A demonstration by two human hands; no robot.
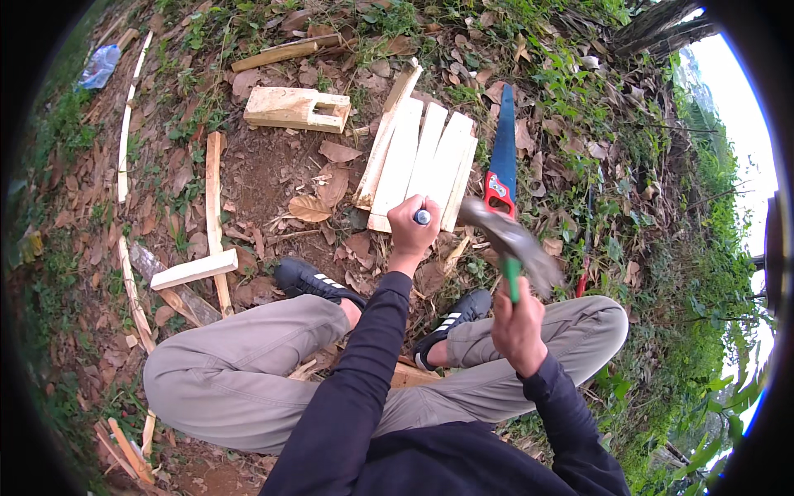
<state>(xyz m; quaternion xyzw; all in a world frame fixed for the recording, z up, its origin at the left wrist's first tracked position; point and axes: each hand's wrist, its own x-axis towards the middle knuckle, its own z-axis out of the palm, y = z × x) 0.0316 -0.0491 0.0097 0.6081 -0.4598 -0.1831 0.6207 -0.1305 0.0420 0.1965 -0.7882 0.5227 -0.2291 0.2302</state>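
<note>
My left hand (413,227) is closed in a fist round an upright chisel (423,217). Only the chisel's round butt end shows above the fingers; its blade is hidden. The fist is over the near end of several pale wooden slats (426,153) lying side by side. My right hand (519,326) grips the green handle of a hammer (511,248), raised to the right of the chisel. The hammer's metal head is blurred by motion and apart from the chisel's butt.
A handsaw (503,149) with a blue blade and red handle lies right of the slats. A slotted wooden block (298,109) rests at upper left. Wooden strips (213,198) and a short pale wooden piece (194,269) lie on leafy ground. A plastic bag (100,68) is far left.
</note>
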